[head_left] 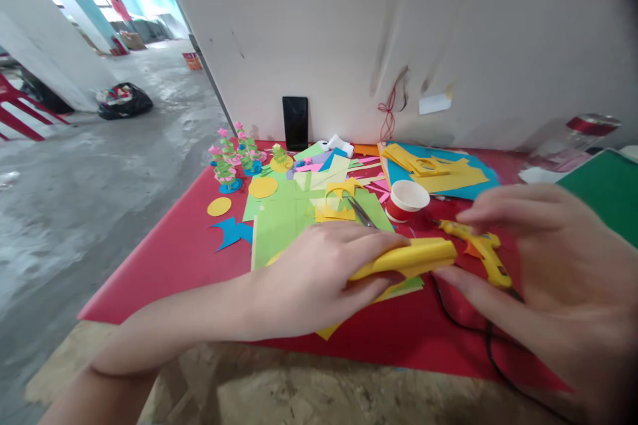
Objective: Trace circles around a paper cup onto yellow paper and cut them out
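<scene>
My left hand (319, 279) is closed around a folded piece of yellow paper (423, 255), held above the front of the red-covered table. A yellow corner also shows below the hand. Slightly blurred, my right hand (558, 285) is open, fingers and thumb apart, its thumb tip close to the paper's right end; whether they touch I cannot tell. Between the hands and the wall lie scissors (361, 212), partly hidden, and a white-and-red paper cup (406, 200). A yellow glue gun (478, 249) lies behind my right hand, close to its fingers.
Green paper sheets (274, 232) and yellow discs (263, 187) lie on the red table cover (189, 265). Small paper flower pieces (229, 169) stand at the left. A phone (296, 123) leans on the wall. Yellow cut-outs (438, 172) rest on blue paper. A black cord (491, 345) runs along the right.
</scene>
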